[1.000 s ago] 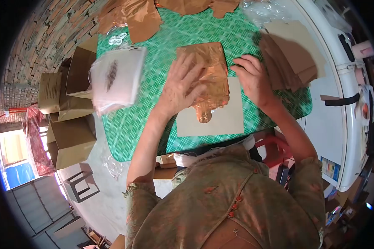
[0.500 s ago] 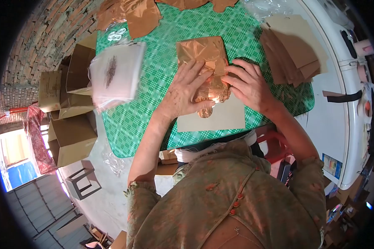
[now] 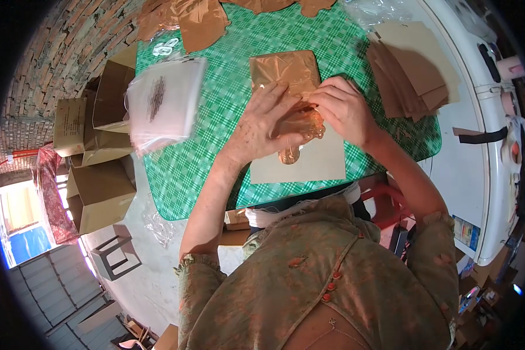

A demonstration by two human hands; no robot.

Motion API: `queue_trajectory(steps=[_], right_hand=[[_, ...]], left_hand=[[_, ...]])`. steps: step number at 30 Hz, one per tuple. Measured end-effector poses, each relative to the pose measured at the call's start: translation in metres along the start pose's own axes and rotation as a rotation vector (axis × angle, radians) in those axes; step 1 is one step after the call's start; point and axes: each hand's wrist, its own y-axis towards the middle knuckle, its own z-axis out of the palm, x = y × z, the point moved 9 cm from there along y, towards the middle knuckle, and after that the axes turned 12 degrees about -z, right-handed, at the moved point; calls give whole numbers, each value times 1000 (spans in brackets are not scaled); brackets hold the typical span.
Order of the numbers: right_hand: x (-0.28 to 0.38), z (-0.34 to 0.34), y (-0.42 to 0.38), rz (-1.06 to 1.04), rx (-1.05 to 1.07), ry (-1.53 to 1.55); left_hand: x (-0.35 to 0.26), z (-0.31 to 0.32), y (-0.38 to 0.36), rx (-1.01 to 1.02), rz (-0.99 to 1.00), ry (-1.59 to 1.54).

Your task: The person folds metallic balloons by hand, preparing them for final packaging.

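A folded, shiny copper-coloured foil balloon (image 3: 286, 67) lies on a pale card sheet (image 3: 322, 163) near the table's front edge. My left hand (image 3: 256, 125) rests flat across its left side, fingers stretched and thumb apart, pressing the foil down. At the right edge, my right hand (image 3: 345, 111) is closed, its fingertips pinching the foil. A rounded tab of foil pokes out below my left thumb. Part of the balloon is hidden beneath both hands.
Clear plastic bags (image 3: 163, 102) are stacked on the green checked tablecloth (image 3: 224, 76) at left. Brown card sheets (image 3: 411, 61) sit at right. More copper foil balloons (image 3: 201, 26) lie at the back. Open cardboard boxes (image 3: 102, 192) stand left of the table.
My right hand's fingers have drawn together on the foil's right edge and moved slightly up and left. My left hand stays in nearly the same place.
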Motion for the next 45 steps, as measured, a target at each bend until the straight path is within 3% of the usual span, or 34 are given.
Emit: queue_trajectory(steps=[5,8,11,17,25,31,36,41,45], right_hand=[[-10,2,12,43,-28,71],[-9,-18,11,118,-194,49],[-1,-29,-3,76,-194,-74],[58,12,-31,-108,51,-318],[89,31,-8,-94,170,-382],[72,45,-4,169,294,-466],[71,56,-3,230,362,-489],[70,71,-8,255,429,-580],[71,74,-6,295,360,-452]], left_hand=[[14,0,6,-113,-135,-145],[8,-10,7,-195,-118,-211],[30,-2,5,-156,-256,-275],[27,-6,8,-154,-259,-316],[12,-16,12,-141,-248,-322],[30,-6,11,-117,-300,-277],[27,-5,10,-53,-424,-396],[32,1,8,-86,-422,-376],[32,3,8,-110,-389,-373]])
